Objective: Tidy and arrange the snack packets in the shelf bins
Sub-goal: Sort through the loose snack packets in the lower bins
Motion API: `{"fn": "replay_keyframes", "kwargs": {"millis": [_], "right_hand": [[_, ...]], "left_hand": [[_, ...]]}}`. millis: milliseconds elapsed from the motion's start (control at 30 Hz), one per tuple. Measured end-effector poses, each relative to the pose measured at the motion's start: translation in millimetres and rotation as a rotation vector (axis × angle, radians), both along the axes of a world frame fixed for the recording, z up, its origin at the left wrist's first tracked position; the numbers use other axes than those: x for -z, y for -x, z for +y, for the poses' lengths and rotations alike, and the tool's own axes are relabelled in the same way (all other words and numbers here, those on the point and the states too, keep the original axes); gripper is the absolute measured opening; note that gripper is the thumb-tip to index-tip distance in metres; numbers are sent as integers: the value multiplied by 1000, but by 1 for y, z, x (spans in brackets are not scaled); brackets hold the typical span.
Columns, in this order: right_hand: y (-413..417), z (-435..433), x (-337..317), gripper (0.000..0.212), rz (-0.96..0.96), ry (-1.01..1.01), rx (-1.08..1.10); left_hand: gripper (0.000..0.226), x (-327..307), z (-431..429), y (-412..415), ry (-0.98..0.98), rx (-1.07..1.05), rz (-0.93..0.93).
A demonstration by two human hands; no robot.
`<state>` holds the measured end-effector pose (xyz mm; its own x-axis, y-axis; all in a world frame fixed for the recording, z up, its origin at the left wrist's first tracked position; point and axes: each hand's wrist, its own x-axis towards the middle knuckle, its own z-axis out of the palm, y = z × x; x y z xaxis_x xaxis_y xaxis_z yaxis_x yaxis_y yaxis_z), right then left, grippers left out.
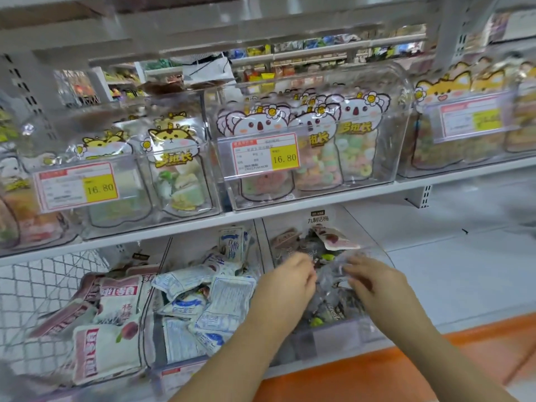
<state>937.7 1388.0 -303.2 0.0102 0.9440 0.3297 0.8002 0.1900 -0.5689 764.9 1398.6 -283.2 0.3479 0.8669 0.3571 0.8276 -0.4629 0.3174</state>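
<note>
upper bins: three clear ones I could see properly. The tiger bin point(139, 158) was on the left, the koala bin point(319, 79) in the middle and the fox bin point(464, 166) on the right.
price tags: three, one per upper bin. The left tag point(77, 185) and the middle tag point(265, 155) both read 16.80, and the right tag point(471, 118) was too blurry to read.
koala packets: three faces point(258, 123) lined up along the front, with more stacked behind.
lower bins: three side by side under that shelf.
lower left: red-and-white packets point(116, 300), at least four, lying every which way.
lower middle: blue-and-white packets point(203, 285) in a heap. I counted seven or so, and one stood upright at the back.
lower right bin point(333, 338): dark little packets point(333, 311), too jumbled to count, plus one pink-and-white packet point(333, 236) propped at the back.
left hand point(285, 282): down in that right bin with the fingers curled over the pile. Honestly couldn't tell if it had hold of anything.
right hand point(374, 282): same bin, just beside the left one. Its fingertips were pinching a see-through wrapper point(330, 274) that lay between my two hands.
</note>
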Motion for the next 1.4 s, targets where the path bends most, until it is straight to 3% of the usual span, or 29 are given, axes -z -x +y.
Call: {"fn": "replay_keyframes", "kwargs": {"millis": [167,267,333,400,500,700,867,1033,1133,1333,1400], "right_hand": [[-16,2,7,29,-226,252,-100],[-17,3,6,32,-226,270,-97],[-12,3,2,32,-205,226,-77],[-5,1,-4,28,-166,151,-96],[17,-6,-15,27,-51,98,-227],[75,-20,-13,27,-113,99,-498],[124,-25,-2,24,-275,-11,-619],[151,-20,4,46,-459,10,-621],[156,-14,5,55,-470,-4,-605],[158,1,2,17,-331,-126,-495],[154,8,-4,10,-355,-73,-497]], "left_hand": [[13,5,15,-10,-87,-9,394],[13,0,15,-10,6,27,624],[18,-2,11,-7,130,112,678],[26,-6,1,2,185,167,612],[34,-11,-18,33,98,152,395],[23,-7,-46,129,-1,-146,68],[24,5,-60,172,8,-248,93],[43,21,-60,181,187,-207,217],[38,24,-56,180,169,-197,133],[28,20,-45,182,144,-159,-101],[27,22,-42,187,124,-149,-109]]}}
